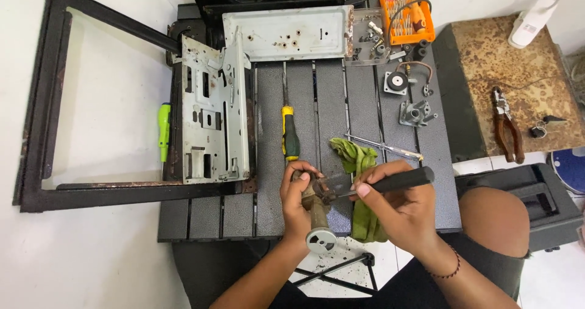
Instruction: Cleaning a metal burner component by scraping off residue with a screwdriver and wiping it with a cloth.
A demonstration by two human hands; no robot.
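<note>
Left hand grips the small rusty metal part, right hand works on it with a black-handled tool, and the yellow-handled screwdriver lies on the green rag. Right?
Not quite. In the head view the yellow-handled screwdriver lies on the bare dark bench, beside the green rag, not on it. The left hand does grip the rusty part, and the right hand works it with the black-handled tool.

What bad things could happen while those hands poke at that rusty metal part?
The black-handled tool might slip off the rusty part and jab the left hand, which wraps close around it. The part hangs past the table edge, so it could drop if the hold loosens. The green rag beside it could snag.
</note>
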